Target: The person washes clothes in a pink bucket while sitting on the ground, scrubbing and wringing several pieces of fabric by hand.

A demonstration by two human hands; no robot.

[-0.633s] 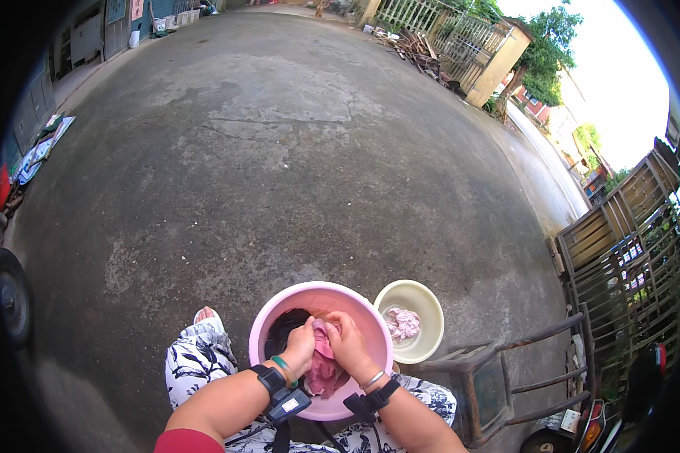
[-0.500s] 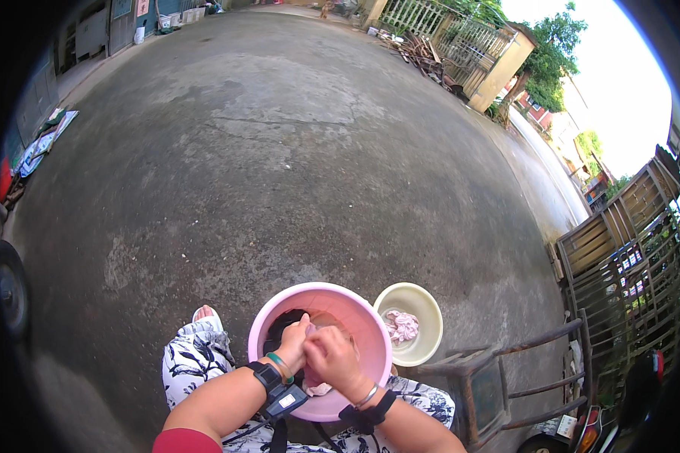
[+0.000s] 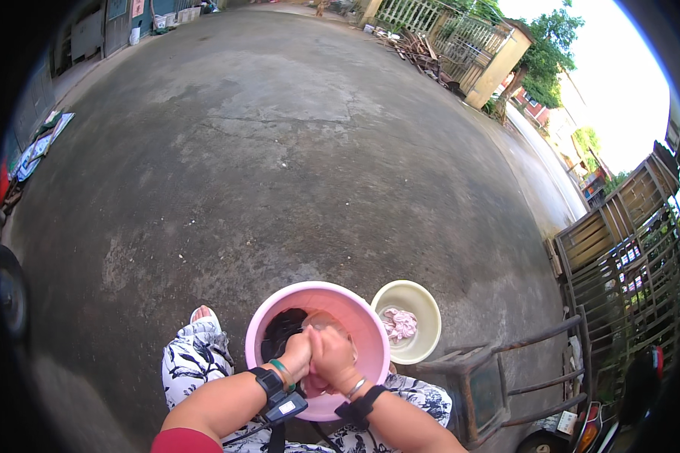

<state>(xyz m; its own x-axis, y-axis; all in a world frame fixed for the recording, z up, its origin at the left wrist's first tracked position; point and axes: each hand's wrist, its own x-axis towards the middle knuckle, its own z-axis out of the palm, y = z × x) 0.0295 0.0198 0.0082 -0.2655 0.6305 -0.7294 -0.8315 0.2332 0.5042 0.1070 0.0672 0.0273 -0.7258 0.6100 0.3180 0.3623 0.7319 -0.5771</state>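
Observation:
My left hand [image 3: 298, 353] and my right hand [image 3: 331, 353] are closed and pressed together above a large pink basin [image 3: 260, 321]. A wet-looking pink cloth [image 3: 315, 384] is gripped between them, and part of it shows just below; the fingers cover the rest. Dark fabric [image 3: 281, 331] lies on the left side of the basin. Beside the basin on the right stands a smaller pale yellow basin [image 3: 432, 317] with a crumpled pink-and-white cloth [image 3: 400, 324] inside.
A wooden chair [image 3: 506, 349] stands close on my right, near a slatted fence [image 3: 619, 234] and part of a motorbike [image 3: 588, 432]. A wheel [image 3: 9, 291] shows at the left edge. Concrete ground [image 3: 227, 174] stretches ahead toward piled wood [image 3: 415, 51] by a gate.
My hands have come closer together and turned, the right one now folded against the left. More of the dark fabric shows. The basins stay in place, with a slight shift of the view.

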